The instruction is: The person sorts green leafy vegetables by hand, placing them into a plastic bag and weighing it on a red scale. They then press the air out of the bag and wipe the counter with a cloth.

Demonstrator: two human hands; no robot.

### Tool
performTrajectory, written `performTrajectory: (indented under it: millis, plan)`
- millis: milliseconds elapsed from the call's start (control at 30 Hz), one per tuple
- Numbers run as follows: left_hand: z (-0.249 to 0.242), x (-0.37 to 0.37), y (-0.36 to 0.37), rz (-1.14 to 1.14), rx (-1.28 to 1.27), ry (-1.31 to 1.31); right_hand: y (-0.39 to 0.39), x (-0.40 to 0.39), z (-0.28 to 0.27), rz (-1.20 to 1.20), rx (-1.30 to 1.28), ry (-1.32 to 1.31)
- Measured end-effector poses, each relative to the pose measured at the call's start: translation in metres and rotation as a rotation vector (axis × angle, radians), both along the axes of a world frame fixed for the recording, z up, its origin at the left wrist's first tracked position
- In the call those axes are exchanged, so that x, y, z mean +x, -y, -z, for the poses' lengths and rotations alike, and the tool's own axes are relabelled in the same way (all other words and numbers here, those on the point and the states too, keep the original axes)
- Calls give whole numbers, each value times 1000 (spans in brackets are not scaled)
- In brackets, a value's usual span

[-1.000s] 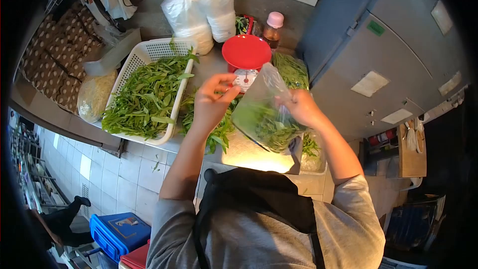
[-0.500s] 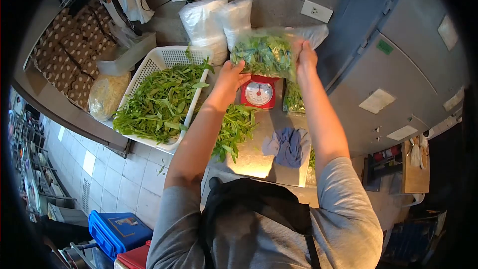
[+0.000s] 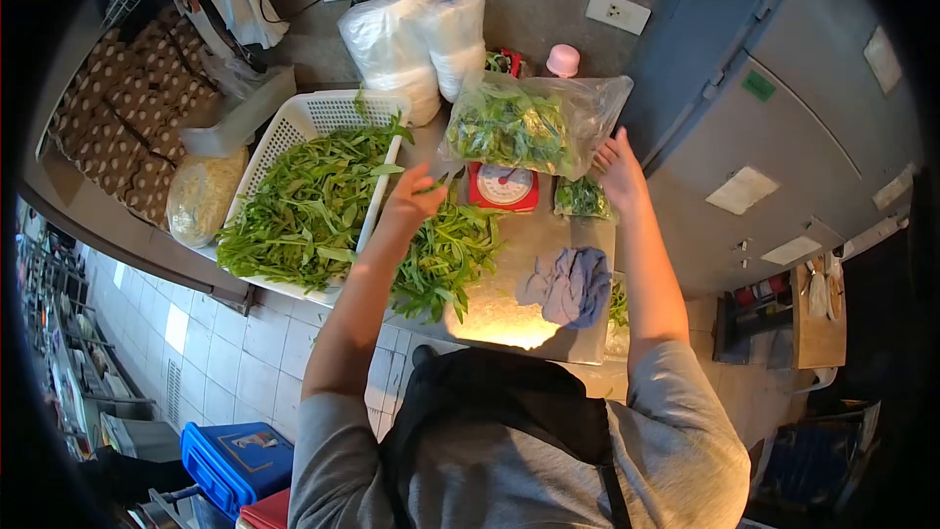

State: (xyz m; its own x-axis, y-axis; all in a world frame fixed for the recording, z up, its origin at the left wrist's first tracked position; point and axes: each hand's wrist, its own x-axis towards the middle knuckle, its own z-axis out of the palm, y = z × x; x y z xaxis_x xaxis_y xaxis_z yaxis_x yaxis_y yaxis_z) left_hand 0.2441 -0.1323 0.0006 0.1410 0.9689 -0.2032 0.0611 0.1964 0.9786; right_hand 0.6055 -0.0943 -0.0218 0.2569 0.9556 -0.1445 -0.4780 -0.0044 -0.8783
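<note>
A clear plastic bag of leafy greens [image 3: 514,127] rests on top of the red scale [image 3: 503,188], whose round dial shows below it. My left hand [image 3: 416,194] is open to the left of the scale, over the loose greens [image 3: 446,255], and holds nothing. At the bag's right end my right hand [image 3: 619,168] is open, its fingers apart and close to the plastic. Another bag of greens [image 3: 582,198] lies just right of the scale. The white basket [image 3: 284,134] at the left is full of leafy greens.
White plastic packs [image 3: 392,49] stand against the wall beside a pink round object [image 3: 563,61]. A blue cloth [image 3: 570,286] lies near the counter's front edge. Egg trays [image 3: 127,127] and a bag of pale strands [image 3: 206,198] are at the left. A grey cabinet [image 3: 783,137] rises at the right.
Both hands have let go of the bag of greens, which now sits on the scale. My left hand has moved down and left, my right hand slightly down. The pink object has come into view.
</note>
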Motion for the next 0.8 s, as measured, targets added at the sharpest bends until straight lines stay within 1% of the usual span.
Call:
performTrajectory:
  millis: [33,100,167,267,367,400,467,567,667,800]
  plan:
    - [4,-7,14,12,4,9,10,9,11,28,7,6]
    - [19,-20,38,54,63,-23,44,18,25,-94,14,-82]
    - [28,-28,66,80,46,53,71,14,52,-160,80,-222]
    - [28,-30,98,64,3,151,91,-22,70,-196,65,-322]
    - [28,-26,111,45,-21,171,77,-66,80,-136,64,-261]
    - [28,-23,114,52,-18,183,68,-82,69,-37,-1,-259]
    - [27,-15,118,84,-10,199,42,-107,25,157,-129,-254]
    - [17,2,120,155,18,192,22,-113,-13,115,-6,-104]
    - [6,20,122,226,54,157,-10,-108,-20,176,257,-313]
    - [1,30,120,297,105,154,-5,-92,-61,41,561,-116]
